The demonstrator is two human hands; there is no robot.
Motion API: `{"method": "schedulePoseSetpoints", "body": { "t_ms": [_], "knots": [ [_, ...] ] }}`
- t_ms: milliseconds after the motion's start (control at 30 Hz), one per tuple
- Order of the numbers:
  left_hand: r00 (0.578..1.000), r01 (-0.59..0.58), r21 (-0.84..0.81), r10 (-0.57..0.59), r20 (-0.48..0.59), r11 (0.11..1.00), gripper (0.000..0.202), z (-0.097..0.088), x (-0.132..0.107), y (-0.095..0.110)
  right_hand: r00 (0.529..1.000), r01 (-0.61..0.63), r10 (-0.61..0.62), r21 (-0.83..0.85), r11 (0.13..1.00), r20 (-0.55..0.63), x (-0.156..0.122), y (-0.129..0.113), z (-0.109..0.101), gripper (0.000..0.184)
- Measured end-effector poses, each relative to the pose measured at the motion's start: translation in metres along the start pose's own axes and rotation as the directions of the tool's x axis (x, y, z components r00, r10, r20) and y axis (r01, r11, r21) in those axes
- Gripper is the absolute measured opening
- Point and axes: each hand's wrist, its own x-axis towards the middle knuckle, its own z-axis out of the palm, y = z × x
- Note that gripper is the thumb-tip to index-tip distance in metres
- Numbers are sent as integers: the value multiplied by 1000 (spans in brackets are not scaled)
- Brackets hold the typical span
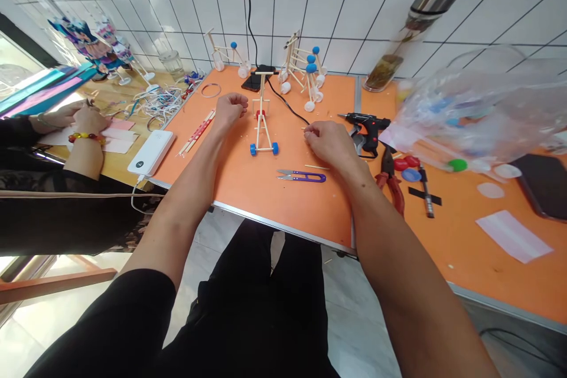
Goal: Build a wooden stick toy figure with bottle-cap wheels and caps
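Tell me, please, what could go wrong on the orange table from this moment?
The right hand is close to the glue gun, which might burn the skin if it is hot. The purple snips lie with their points bare, so careless reaching could end in a prick. The thin stick model stands near the left hand, and a bump might tip it over.

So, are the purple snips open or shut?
Open: the purple snips lie with their two blades apart, a gap showing between the tips.

Room runs nearside of the purple snips [305, 174]; behind them, the stick model [261, 113] obstructs.
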Motion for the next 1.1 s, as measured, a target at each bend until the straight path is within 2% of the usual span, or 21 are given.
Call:
{"method": "schedulePoseSetpoints", "body": {
  "t_ms": [300, 467, 700, 1100],
  "knots": [
    [998, 20, 49, -23, 57, 999, 33, 3, -4, -4, 1000, -13, 13, -3, 1000, 25, -2, -4, -3, 44],
    [999, 16, 64, -19, 41, 998, 34, 5, -8, -1, 999, -8, 9, -20, 1000, 37, -5, -7, -8, 44],
    [996, -20, 65, 14, 93, 998, 32, 5, -5, -8, 999, -8, 9, -42, 999, 38, -8, -10, -10, 46],
    [993, -26, 28, 22, 119, 999, 29, 10, -4, -13, 998, -33, 37, -75, 997, 44, -9, -15, -11, 46]
  ]
}}
